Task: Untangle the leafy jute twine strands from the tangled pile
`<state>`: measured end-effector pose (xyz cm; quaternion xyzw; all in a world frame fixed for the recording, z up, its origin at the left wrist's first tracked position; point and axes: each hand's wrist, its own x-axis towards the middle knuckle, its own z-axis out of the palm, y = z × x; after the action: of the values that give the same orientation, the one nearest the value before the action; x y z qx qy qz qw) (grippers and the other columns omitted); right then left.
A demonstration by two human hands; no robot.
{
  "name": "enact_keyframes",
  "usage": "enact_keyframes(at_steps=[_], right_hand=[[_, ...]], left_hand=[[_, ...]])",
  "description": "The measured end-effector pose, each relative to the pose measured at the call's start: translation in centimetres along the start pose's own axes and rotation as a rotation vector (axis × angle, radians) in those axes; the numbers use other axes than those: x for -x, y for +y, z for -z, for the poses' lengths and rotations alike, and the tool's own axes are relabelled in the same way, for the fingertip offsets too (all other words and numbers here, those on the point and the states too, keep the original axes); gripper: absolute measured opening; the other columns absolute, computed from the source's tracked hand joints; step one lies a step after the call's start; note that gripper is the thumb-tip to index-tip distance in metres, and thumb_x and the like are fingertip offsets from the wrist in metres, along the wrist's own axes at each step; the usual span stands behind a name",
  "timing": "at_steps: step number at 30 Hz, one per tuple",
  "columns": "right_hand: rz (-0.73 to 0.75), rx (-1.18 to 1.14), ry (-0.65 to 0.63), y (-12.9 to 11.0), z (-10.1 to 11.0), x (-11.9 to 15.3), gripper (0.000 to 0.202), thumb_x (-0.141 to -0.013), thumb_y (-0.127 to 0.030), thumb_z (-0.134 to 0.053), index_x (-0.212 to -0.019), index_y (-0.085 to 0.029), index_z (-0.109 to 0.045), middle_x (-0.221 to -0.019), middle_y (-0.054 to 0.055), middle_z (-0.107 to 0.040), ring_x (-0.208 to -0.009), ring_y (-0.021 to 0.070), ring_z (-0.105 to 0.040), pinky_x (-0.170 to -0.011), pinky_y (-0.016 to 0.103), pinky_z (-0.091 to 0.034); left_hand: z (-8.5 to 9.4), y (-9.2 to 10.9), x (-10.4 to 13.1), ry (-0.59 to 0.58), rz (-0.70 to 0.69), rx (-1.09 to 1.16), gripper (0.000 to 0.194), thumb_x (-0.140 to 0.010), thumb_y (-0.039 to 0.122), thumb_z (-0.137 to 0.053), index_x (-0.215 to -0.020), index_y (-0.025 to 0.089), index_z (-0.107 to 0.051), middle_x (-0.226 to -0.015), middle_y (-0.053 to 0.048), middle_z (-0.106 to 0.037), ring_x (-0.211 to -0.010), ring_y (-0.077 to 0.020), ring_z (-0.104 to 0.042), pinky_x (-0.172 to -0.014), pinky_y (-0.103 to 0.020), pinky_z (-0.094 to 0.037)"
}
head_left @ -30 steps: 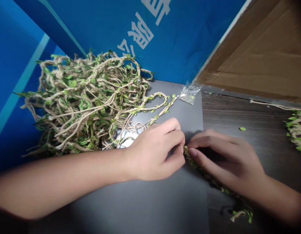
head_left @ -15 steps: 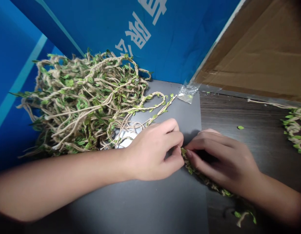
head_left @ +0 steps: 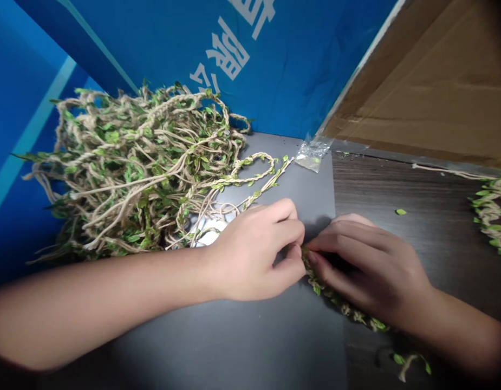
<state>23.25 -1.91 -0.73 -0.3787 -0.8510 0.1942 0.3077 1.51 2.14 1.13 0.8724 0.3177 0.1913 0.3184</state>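
Pinching a leafy braid (head_left: 346,310), left hand (head_left: 262,252) and right hand (head_left: 376,260) face a blue panel (head_left: 294,70) reading "限公" (head_left: 228,55).

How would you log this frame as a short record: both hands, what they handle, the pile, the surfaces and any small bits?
Left hand: fingertips pinched at the leafy cord
Right hand: thumb and fingers on the same cord, beside the left fingertips
Cord: beige with green leaves, running toward the lower right
Pile: tangled leafy cords, left, before a blue panel
Surfaces: grey sheet; dark wood-grain tabletop
Small bits: clear packet; loose leaf
Right edge: another leafy length, cut off
Unclear: fingertip detail
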Motion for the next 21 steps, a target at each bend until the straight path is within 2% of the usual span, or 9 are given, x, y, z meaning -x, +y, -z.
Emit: enact_keyframes(at_steps=[10, 13, 21], right_hand=[[-0.006, 0.013, 0.044, -0.46, 0.28, -0.21, 0.017, -0.086, -0.008, -0.067, -0.096, -0.021, -0.064, -0.078, 0.001, -0.067, -0.068, 0.016, -0.059, -0.069, 0.035, -0.048], [-0.006, 0.008, 0.033, -0.44, 0.26, -0.21, 0.018, -0.086, -0.008, -0.067, -0.099, -0.02, -0.064, -0.084, 0.003, -0.069, -0.072, 0.0166, -0.061, -0.07, 0.036, -0.048], [0.1, 0.127, -0.019, 0.33, 0.15, 0.13, 0.015, -0.085, -0.011, -0.071, -0.096, -0.018, -0.064, -0.084, 0.003, -0.07, -0.077, 0.0187, -0.063, -0.077, 0.038, -0.049]], left_hand=[[0.01, -0.11, -0.04, 0.02, -0.006, 0.025, 0.011, -0.084, 0.016, -0.055, -0.081, 0.015, -0.066, -0.087, -0.001, -0.055, -0.075, -0.0124, -0.054, -0.069, -0.029, -0.046], [0.0, -0.13, -0.01, 0.019, -0.017, 0.026, 0.012, -0.084, 0.016, -0.054, -0.081, 0.015, -0.066, -0.086, -0.002, -0.055, -0.075, -0.0123, -0.054, -0.068, -0.028, -0.046], [0.01, -0.13, -0.02, 0.013, -0.016, 0.008, 0.013, -0.083, 0.014, -0.054, -0.079, 0.014, -0.066, -0.084, -0.001, -0.055, -0.073, -0.0121, -0.052, -0.066, -0.028, -0.044]])
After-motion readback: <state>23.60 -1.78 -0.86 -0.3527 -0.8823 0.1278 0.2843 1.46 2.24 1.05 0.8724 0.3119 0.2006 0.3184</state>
